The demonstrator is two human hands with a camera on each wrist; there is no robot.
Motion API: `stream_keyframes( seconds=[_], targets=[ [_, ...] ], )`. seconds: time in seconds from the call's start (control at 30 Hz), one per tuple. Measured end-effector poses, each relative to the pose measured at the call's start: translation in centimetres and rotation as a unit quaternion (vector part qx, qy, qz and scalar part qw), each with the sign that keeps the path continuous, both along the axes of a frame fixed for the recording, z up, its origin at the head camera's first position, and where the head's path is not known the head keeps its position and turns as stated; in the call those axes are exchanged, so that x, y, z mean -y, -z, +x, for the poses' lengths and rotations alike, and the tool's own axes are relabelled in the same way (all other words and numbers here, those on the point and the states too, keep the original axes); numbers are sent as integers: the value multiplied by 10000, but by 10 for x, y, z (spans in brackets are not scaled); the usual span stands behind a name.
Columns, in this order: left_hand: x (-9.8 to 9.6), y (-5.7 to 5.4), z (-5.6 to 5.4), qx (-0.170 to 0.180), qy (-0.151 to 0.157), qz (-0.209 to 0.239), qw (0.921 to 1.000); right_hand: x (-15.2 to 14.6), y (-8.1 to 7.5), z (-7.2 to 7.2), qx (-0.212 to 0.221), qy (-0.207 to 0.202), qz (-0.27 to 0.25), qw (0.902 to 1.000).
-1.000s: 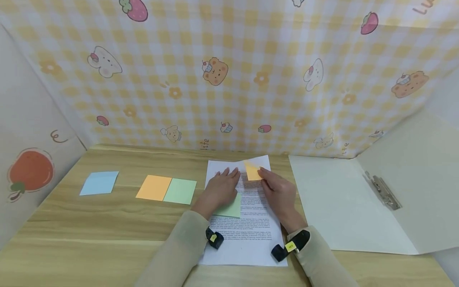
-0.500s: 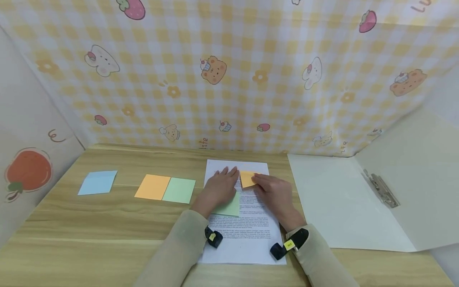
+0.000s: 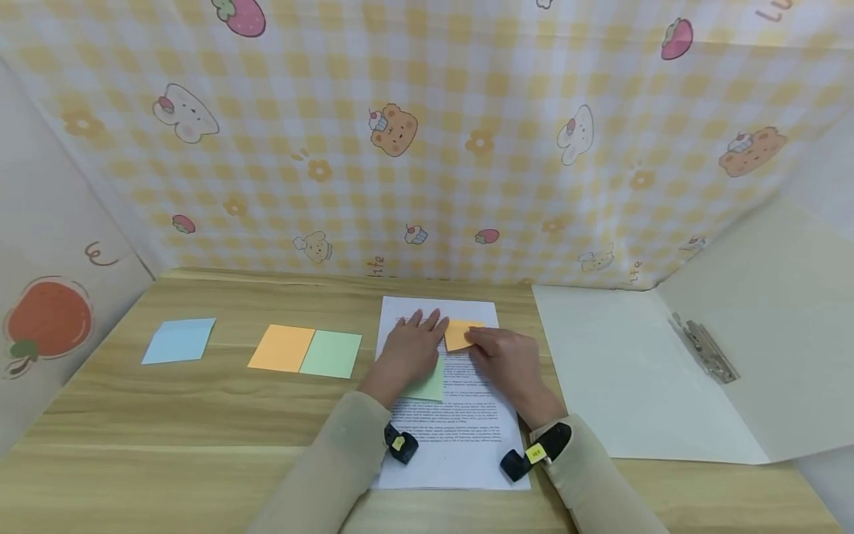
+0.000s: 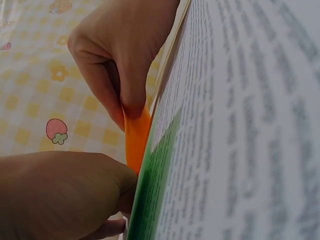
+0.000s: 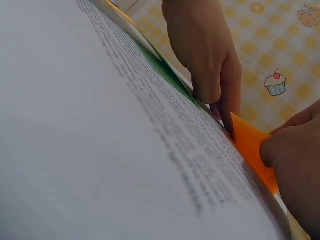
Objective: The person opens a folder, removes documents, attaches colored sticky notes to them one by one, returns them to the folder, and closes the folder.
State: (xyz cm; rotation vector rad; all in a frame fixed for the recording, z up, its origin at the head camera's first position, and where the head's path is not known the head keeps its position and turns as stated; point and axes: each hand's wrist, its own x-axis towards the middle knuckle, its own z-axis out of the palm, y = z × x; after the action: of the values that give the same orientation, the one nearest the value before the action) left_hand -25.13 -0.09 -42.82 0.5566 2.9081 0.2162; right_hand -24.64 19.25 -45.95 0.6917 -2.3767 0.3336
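Printed sheets of paper [image 3: 457, 463] lie in front of me in the head view. My right hand [image 3: 508, 361] pinches an orange sticky note [image 3: 457, 337] by its right side, close over the upper part of the page. Flat on the page rests my left hand [image 3: 410, 353], fingers spread forward, its fingertips right at the note's left edge. Beneath that hand a green sticky note [image 3: 431, 387] sits on the page, partly hidden. From the left wrist view, the orange note [image 4: 136, 137] stands tilted between the thumb and finger of the right hand [image 4: 122, 55].
Left of the paper lie an orange sticky note [image 3: 282, 348] and a green one [image 3: 331, 354] side by side. A blue sticky note [image 3: 179, 341] is farther left. On the right stands an opened white folder [image 3: 640, 386] with a metal clip [image 3: 709, 352]. A checkered cloth [image 3: 454, 185] hangs behind.
My right hand has brought the orange note down and left onto the page, beside the left fingertips. The page's raised top edge now lies flat. The left hand has stayed in place.
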Motion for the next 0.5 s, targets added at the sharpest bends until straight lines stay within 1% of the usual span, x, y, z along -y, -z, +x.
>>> stream_keyframes(
  seconds=[0.17,0.3,0.33,0.4,0.43,0.5],
  targets=[
    [-2,4,-1,-68,-50,-169,9998,1,-2,2,215,-57,32,9997],
    [-3,5,1,-95,-64,-112,9999,3,-4,5,560,-95,35,9984],
    [-4,5,1,-113,-66,-82,9999,4,-5,6,719,-124,-14,9973],
    [-4,5,2,-118,-76,-29,9999,5,-6,8,1243,-220,-151,9919],
    [-5,4,3,-125,-76,-12,9999,6,-7,9,1562,-287,-191,9871],
    [-5,3,4,-135,-75,-12,9999,9,-8,10,2276,-451,-217,9725]
  ],
)
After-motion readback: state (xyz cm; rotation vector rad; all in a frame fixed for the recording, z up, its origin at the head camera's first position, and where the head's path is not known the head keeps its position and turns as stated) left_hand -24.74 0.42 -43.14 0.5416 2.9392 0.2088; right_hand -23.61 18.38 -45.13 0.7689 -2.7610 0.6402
